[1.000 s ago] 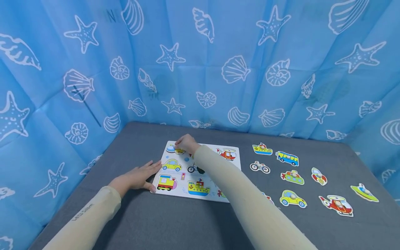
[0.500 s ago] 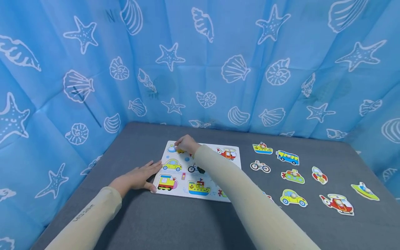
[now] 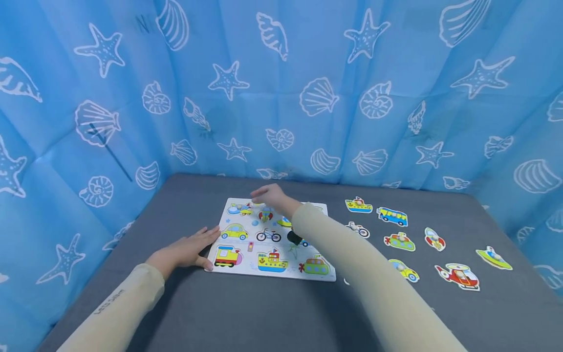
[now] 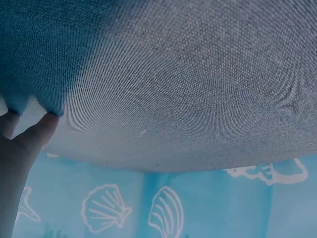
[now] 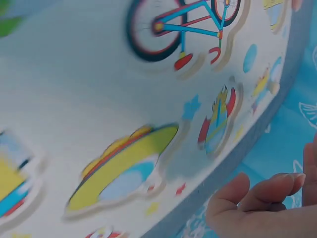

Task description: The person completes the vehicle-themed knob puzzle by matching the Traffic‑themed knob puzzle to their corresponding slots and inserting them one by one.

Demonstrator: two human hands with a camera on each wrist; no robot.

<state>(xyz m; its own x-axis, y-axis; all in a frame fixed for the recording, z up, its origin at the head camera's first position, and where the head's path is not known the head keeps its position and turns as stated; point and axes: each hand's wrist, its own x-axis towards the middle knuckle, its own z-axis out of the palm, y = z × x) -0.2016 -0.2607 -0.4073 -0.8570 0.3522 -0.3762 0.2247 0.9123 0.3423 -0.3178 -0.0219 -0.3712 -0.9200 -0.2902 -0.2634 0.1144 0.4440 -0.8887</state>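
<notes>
A white puzzle board [image 3: 249, 264] with printed vehicle shapes lies on the grey cloth. My left hand [image 3: 186, 252] rests at its left edge, fingers spread, thumb at the near corner. In the board's upper-left place sits an airplane piece [image 3: 239, 209], also small at the far end of the board in the right wrist view. My right hand [image 3: 278, 198] hovers over the board's far edge, right of the airplane, loosely bent fingers holding nothing. The right wrist view shows this hand [image 5: 267, 203] beside the board, apart from the printed rocket [image 5: 218, 121] and flying saucer [image 5: 124, 171].
Right of the board lie loose knobbed pieces: boat [image 3: 358, 205], bus [image 3: 393, 216], bicycle [image 3: 358, 230], submarine [image 3: 399, 241], rocket [image 3: 434, 239], helicopter [image 3: 459, 276], flying saucer [image 3: 494, 257] and a car partly behind the right sleeve [image 3: 365, 274]. A blue curtain [image 3: 272, 58] borders the table.
My right hand has let go of the airplane piece, lifted and shifted right. The left hand stays at the board's edge. The head view has turned slightly to the right.
</notes>
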